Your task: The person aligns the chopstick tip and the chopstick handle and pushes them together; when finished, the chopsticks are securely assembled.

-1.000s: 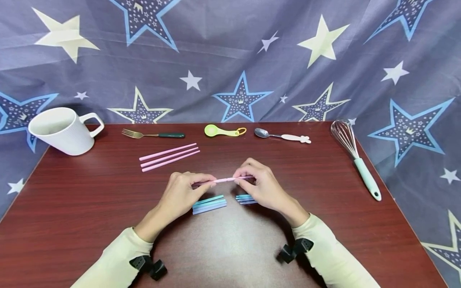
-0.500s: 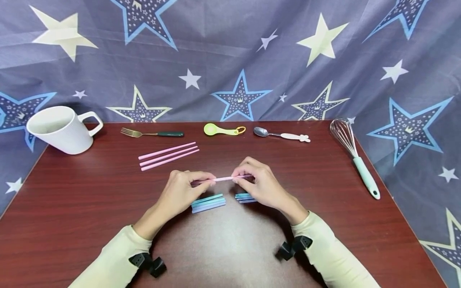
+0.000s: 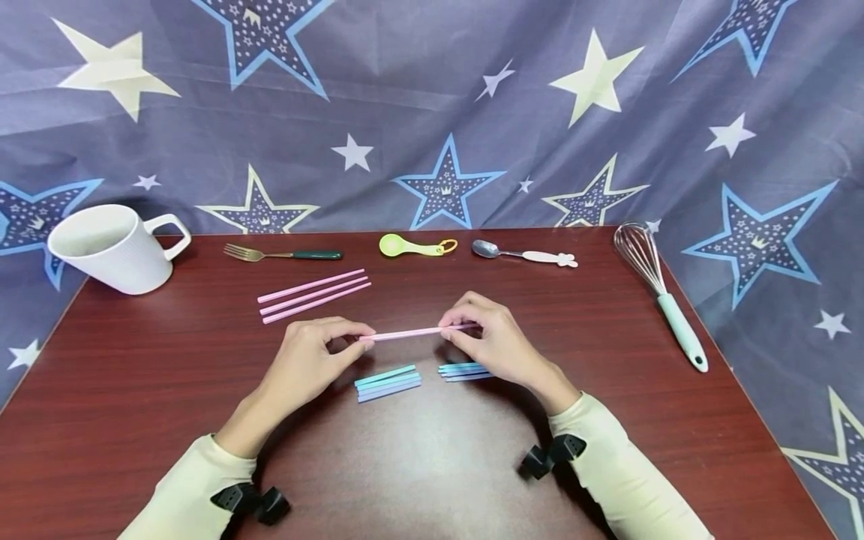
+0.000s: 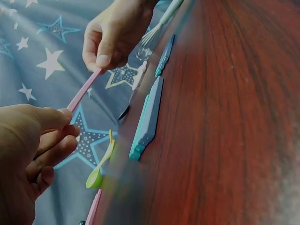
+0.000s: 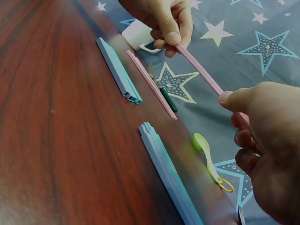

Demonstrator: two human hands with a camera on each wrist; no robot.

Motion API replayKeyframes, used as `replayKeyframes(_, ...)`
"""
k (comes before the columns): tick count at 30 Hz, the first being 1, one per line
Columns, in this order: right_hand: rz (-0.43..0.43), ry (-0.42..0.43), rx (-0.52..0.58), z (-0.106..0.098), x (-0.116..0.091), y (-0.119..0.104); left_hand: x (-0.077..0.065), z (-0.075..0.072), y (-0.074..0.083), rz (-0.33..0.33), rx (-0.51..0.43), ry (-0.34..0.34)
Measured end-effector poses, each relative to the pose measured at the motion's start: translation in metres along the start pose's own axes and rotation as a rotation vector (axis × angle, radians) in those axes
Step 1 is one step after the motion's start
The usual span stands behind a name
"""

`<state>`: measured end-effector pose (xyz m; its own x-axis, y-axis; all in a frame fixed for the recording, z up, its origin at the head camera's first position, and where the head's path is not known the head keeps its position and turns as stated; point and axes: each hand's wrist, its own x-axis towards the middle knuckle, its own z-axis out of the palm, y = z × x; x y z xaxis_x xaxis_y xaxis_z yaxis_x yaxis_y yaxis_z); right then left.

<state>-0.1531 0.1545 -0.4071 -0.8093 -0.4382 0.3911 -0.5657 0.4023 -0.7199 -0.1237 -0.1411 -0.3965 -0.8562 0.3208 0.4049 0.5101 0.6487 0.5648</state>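
Note:
A slim pink chopstick (image 3: pixel 405 334) is held level above the table by both hands. My left hand (image 3: pixel 307 364) pinches its left end between thumb and index finger. Near its right part, the thumb and fingers of my right hand (image 3: pixel 499 345) pinch it, with a short length running on behind them. In the right wrist view a faint seam shows on the chopstick (image 5: pixel 201 70). Just below the hands lie two groups of short teal and blue sticks, the left group (image 3: pixel 388 385) fully in sight and the right group (image 3: pixel 462 371) partly hidden under my right hand.
Three pink chopsticks (image 3: pixel 313 296) lie at the upper left. Along the back edge are a white mug (image 3: pixel 115 251), a fork (image 3: pixel 283 254), a green measuring spoon (image 3: pixel 415 246) and a spoon (image 3: pixel 523 254). A whisk (image 3: pixel 661 296) lies at the right.
My left hand has slid left along the chopstick to its end, so more of the pink length shows between the hands. The right hand has stayed nearly in place.

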Motion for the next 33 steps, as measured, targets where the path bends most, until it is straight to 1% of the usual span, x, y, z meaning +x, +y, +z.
replayKeyframes(4, -0.002, 0.000, -0.003, -0.002, -0.002, -0.001, -0.004, -0.003, -0.005, 0.005, -0.021, 0.028)
replayKeyframes(8, 0.011, 0.032, -0.017, -0.009, -0.008, 0.002, -0.008, -0.007, -0.013, -0.010, -0.027, 0.069)
replayKeyframes(12, 0.026, 0.045, -0.038, -0.015, -0.014, 0.008, -0.014, -0.015, -0.024, -0.005, -0.018, 0.109)
replayKeyframes(15, 0.039, 0.038, -0.045, -0.017, -0.019, 0.012, -0.019, -0.021, -0.033, -0.012, -0.003, 0.137)
replayKeyframes(19, 0.055, -0.003, -0.048, -0.015, -0.026, 0.017, -0.024, -0.026, -0.047, -0.049, 0.028, 0.172)
replayKeyframes(23, 0.054, -0.078, -0.065, -0.009, -0.035, 0.022, -0.027, -0.026, -0.062, -0.094, 0.079, 0.189)
replayKeyframes(27, 0.051, -0.141, -0.105, -0.005, -0.041, 0.024, -0.030, -0.028, -0.076, -0.139, 0.132, 0.203)
replayKeyframes(30, 0.046, -0.168, -0.135, -0.005, -0.042, 0.023, -0.032, -0.031, -0.084, -0.171, 0.159, 0.217)
replayKeyframes(33, 0.035, -0.183, -0.149, -0.005, -0.042, 0.024, -0.033, -0.033, -0.088, -0.187, 0.178, 0.220)
